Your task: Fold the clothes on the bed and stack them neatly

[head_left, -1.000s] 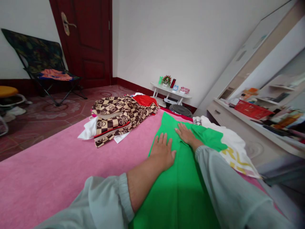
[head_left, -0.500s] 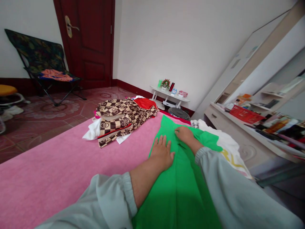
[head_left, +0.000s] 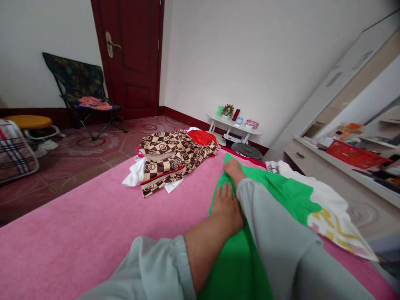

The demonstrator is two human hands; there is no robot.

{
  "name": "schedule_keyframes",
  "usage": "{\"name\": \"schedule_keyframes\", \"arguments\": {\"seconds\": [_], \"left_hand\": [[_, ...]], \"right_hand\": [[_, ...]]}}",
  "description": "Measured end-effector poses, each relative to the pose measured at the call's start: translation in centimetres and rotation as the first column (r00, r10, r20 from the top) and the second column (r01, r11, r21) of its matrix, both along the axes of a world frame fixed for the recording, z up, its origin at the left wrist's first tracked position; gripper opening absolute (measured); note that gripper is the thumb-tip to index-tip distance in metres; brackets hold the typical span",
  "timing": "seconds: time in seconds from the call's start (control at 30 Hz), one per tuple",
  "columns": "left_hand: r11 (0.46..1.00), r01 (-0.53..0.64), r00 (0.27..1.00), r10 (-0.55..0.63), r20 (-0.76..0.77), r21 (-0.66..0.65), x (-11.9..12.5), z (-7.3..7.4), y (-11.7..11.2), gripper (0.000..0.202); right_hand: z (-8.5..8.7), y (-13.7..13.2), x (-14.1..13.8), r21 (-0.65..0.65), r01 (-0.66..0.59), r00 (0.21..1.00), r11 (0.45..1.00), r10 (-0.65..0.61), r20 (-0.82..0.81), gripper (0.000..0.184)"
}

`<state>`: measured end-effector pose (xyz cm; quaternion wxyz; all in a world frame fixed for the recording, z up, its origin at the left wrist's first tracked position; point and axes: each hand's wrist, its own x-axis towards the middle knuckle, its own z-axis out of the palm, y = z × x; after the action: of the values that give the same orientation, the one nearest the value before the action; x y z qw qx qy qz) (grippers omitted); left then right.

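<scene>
A green garment (head_left: 240,262) lies spread on the pink bed cover (head_left: 125,233), running from in front of me toward the far edge. My left hand (head_left: 226,208) rests flat on it near its left edge, fingers extended. Just beyond, my right hand (head_left: 234,170) is closed on the cloth by the garment's far left corner; its fingertips are partly hidden. The right forearm and sleeve cover part of the green fabric. To the right, a white garment with yellow lettering (head_left: 334,212) lies partly under the green one.
Brown-and-beige checked clothing (head_left: 165,162) is heaped on the bed with red cloth (head_left: 203,137) and white cloth. At right stands a dresser (head_left: 328,183) holding a red basket (head_left: 356,154). A folding chair (head_left: 81,83) and a yellow-topped stool (head_left: 29,121) stand at left.
My right hand has moved left across the green garment to its far left corner, drawing cloth along. My left hand stays flat nearby. The view has turned slightly left.
</scene>
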<state>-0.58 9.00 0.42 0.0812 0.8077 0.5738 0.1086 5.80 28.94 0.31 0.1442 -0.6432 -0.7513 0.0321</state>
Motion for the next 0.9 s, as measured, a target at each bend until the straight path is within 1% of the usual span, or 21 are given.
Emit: {"name": "schedule_keyframes", "arguments": {"seconds": [0.07, 0.13, 0.23, 0.3, 0.37, 0.4, 0.43, 0.5, 0.53, 0.57, 0.6, 0.63, 0.67, 0.7, 0.77, 0.8, 0.83, 0.87, 0.9], "left_hand": [[1.000, -0.002, 1.000, 0.001, 0.015, 0.014, 0.0, -0.2, 0.0, 0.063], [0.999, -0.011, 0.999, 0.009, 0.044, 0.038, 0.0, -0.5, 0.0, 0.062], [0.998, -0.032, 0.997, 0.028, 0.072, 0.053, 0.1, -0.7, 0.0, 0.061], [0.998, -0.039, 0.996, 0.035, 0.079, 0.050, 0.1, -0.7, 0.0, 0.061], [0.998, -0.039, 0.997, 0.035, 0.074, 0.044, 0.1, -0.7, 0.0, 0.063], [0.998, -0.038, 0.997, 0.035, 0.071, 0.045, 0.1, -0.7, 0.0, 0.064], [0.998, -0.038, 0.997, 0.035, 0.068, 0.049, 0.1, -0.7, 0.0, 0.064], [0.998, -0.039, 0.997, 0.035, 0.066, 0.058, 0.1, -0.9, 0.1, 0.065], [0.997, -0.037, 0.997, 0.033, 0.067, 0.064, 0.1, -1.0, 0.1, 0.065], [0.997, -0.034, 0.997, 0.030, 0.067, 0.071, 0.1, -1.1, 0.2, 0.065], [0.997, -0.030, 0.997, 0.025, 0.066, 0.076, 0.0, -1.2, 0.2, 0.065], [0.996, -0.026, 0.998, 0.021, 0.065, 0.080, 0.0, -1.3, 0.3, 0.065], [0.996, -0.023, 0.998, 0.017, 0.064, 0.083, 0.0, -1.4, 0.3, 0.065], [0.996, -0.022, 0.998, 0.017, 0.063, 0.086, 0.0, -1.4, 0.3, 0.065], [0.996, -0.027, 0.998, 0.022, 0.062, 0.090, 0.0, -1.5, 0.3, 0.064], [0.995, -0.030, 0.998, 0.024, 0.063, 0.092, 0.0, -1.5, 0.3, 0.064], [0.995, -0.032, 0.998, 0.026, 0.063, 0.095, 0.0, -1.5, 0.3, 0.064], [0.994, -0.035, 0.998, 0.028, 0.064, 0.099, 0.0, -1.5, 0.3, 0.064], [0.994, -0.036, 0.997, 0.030, 0.065, 0.102, 0.0, -1.5, 0.3, 0.064]], "right_hand": [[-0.2, 0.4, -0.1, -0.021, 0.067, 0.992, 0.997, -0.069, -0.105, 0.031], [-0.2, 0.4, -0.2, -0.047, 0.075, 0.970, 0.996, -0.084, -0.226, 0.033], [0.1, -0.5, 0.2, -0.042, 0.029, 0.931, 0.999, -0.043, -0.363, 0.039], [0.2, -2.1, 1.2, 0.022, -0.012, 0.912, 1.000, 0.020, -0.410, 0.044], [0.2, -4.3, 2.7, 0.100, -0.076, 0.914, 0.992, 0.110, -0.390, 0.047], [0.1, -5.5, 3.6, 0.102, -0.118, 0.925, 0.988, 0.146, -0.351, 0.048], [0.0, -6.8, 4.6, 0.070, -0.163, 0.937, 0.984, 0.177, -0.302, 0.049], [0.1, -9.2, 6.7, -0.048, -0.244, 0.945, 0.969, 0.226, -0.235, 0.050], [0.3, -10.1, 7.9, -0.077, -0.271, 0.940, 0.959, 0.247, -0.234, 0.050], [0.7, -10.9, 9.2, -0.063, -0.275, 0.936, 0.959, 0.252, -0.246, 0.049], [1.3, -11.6, 10.7, -0.008, -0.227, 0.943, 0.974, 0.218, -0.253, 0.046], [1.9, -12.0, 12.3, 0.068, -0.127, 0.957, 0.990, 0.141, -0.252, 0.044], [2.6, -12.4, 14.0, 0.149, 0.006, 0.968, 0.989, 0.031, -0.248, 0.043], [3.3, -12.7, 15.7, 0.223, 0.161, 0.966, 0.962, -0.106, -0.237, 0.043], [4.5, -13.1, 19.0, 0.301, 0.411, 0.909, 0.861, -0.359, -0.213, 0.049], [4.9, -13.2, 20.4, 0.298, 0.506, 0.862, 0.809, -0.467, -0.196, 0.056], [5.2, -13.3, 21.5, 0.267, 0.587, 0.810, 0.764, -0.560, -0.175, 0.063], [5.3, -13.4, 22.3, 0.224, 0.657, 0.753, 0.720, -0.640, -0.152, 0.069], [5.3, -13.4, 22.9, 0.171, 0.701, 0.712, 0.692, -0.689, -0.133, 0.072]]}}
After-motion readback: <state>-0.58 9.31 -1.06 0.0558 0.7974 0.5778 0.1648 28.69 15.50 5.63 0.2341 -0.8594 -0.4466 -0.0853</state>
